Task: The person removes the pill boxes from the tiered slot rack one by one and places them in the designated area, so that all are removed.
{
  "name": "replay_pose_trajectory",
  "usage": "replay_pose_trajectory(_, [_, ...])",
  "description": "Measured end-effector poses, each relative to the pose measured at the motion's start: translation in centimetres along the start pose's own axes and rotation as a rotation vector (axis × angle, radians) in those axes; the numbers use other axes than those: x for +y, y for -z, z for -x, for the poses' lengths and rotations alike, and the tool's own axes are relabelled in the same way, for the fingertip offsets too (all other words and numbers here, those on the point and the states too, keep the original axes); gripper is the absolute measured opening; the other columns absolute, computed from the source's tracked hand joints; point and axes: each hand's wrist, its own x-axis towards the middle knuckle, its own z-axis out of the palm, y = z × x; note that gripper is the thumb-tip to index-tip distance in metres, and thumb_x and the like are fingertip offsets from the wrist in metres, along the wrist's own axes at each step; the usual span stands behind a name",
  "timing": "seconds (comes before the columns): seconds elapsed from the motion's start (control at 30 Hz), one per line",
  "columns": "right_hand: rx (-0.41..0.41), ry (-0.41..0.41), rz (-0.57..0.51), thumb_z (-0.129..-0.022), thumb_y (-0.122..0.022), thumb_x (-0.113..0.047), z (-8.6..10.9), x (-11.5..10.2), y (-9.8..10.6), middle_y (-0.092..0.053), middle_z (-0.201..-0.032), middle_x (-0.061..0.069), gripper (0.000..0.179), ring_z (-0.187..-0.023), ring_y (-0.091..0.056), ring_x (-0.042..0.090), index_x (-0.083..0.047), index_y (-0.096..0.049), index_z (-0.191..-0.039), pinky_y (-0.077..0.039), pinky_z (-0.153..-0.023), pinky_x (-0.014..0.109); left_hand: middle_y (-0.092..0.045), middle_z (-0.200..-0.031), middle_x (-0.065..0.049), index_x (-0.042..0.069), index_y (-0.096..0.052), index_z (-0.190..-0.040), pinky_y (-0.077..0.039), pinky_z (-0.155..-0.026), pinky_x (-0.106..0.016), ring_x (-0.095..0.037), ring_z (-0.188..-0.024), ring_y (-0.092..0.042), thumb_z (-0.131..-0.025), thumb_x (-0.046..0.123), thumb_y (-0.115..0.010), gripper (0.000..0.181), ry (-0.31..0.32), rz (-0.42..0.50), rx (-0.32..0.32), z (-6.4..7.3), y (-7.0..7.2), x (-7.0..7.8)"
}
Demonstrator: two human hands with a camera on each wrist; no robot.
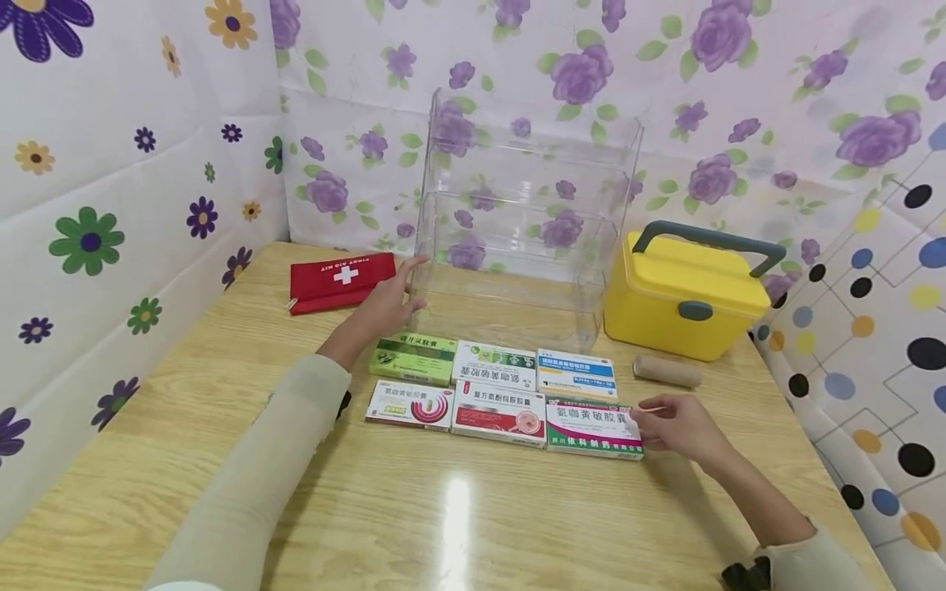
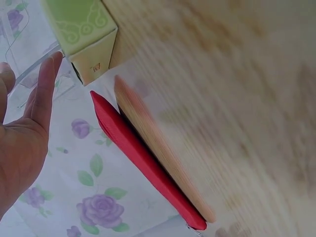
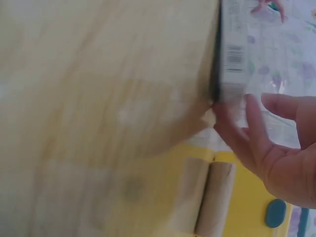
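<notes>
Medicine boxes lie flat in two rows on the table. My left hand is at the left side of a clear plastic tiered rack, its fingers reaching out straight to the panel edge. Just below that hand lies a green medicine box. My right hand touches the right end of a white, magenta and green medicine box with its fingertips, the thumb held apart. Left of it are a red-and-white box and a box with pink rings. Behind are a white-and-green box and a blue-and-white box.
A red first aid pouch lies at the back left. At the back right stands a yellow case with a grey handle, and a beige roll lies before it. Flowered cloth hangs behind the table.
</notes>
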Motion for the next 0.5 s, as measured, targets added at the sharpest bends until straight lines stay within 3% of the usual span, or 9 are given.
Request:
replay_pose_trajectory(0.1, [-0.037,-0.001,-0.014,-0.094,-0.069,-0.035,0.5,-0.3,0.0,-0.065,-0.118,0.024,0.067,-0.091,-0.071,0.027,0.01,-0.046,-0.138,-0.059,-0.075,0.039,-0.06,-0.127,-0.02,0.049,-0.009,-0.154,-0.052,-0.077,-0.044,-0.024,-0.063,-0.063,-0.098,0.018,-0.064,0.084,0.006,-0.003,0.0,0.2,0.1,0.0])
replay_pose_trajectory(0.3, [-0.074,0.017,-0.029,-0.095,-0.068,-0.028,1.0,-1.0,-0.7,-0.065,-0.118,0.024,0.064,-0.093,-0.071,0.028,0.011,-0.043,-0.139,-0.059,-0.075,0.039,-0.059,-0.13,-0.021,0.049,-0.01,-0.153,-0.052,-0.087,-0.051,-0.029,-0.085,-0.069,-0.098,0.019,-0.064,0.083,0.023,0.005,0.004,0.5,0.4,0.1])
replay_pose_trajectory(0.4, [-0.075,0.045,0.009,-0.096,-0.067,-0.028,1.3,-1.5,-0.4,-0.064,-0.12,0.024,0.062,-0.094,-0.07,0.028,0.011,-0.044,-0.139,-0.059,-0.075,0.039,-0.058,-0.131,-0.021,0.048,-0.01,-0.154,-0.052,-0.084,-0.048,-0.028,-0.076,-0.068,-0.099,0.018,-0.063,0.082,0.024,0.01,-0.007,0.4,0.4,0.3])
replay_pose_trajectory(0.5, [-0.018,0.156,0.081,-0.098,-0.065,-0.027,1.3,-2.4,0.5,-0.059,-0.129,0.026,0.059,-0.103,-0.066,0.034,0.005,-0.044,-0.143,-0.059,-0.072,0.041,-0.059,-0.13,-0.022,0.044,-0.01,-0.156,-0.052,-0.073,-0.042,-0.024,-0.062,-0.063,-0.099,0.018,-0.063,0.082,0.017,-0.001,-0.014,0.2,0.2,0.6])
